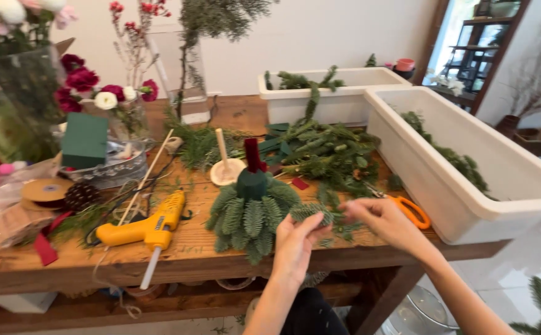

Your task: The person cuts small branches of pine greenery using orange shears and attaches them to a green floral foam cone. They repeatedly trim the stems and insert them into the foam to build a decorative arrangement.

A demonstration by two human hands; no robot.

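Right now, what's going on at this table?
A person is working with evergreen at a wooden table. The left hand and right hand together hold a small fir sprig beside a green foam cone ringed at its base with sprigs. A yellow glue gun lies to the left, orange scissors to the right, a heap of fir cuttings behind, and two white planter boxes hold more greenery.

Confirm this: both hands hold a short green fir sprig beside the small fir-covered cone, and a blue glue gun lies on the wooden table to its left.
Wrong in one respect: the head view shows the glue gun is yellow, not blue. The rest stands: left hand and right hand hold the short green fir sprig beside the small fir-covered cone on the wooden table.
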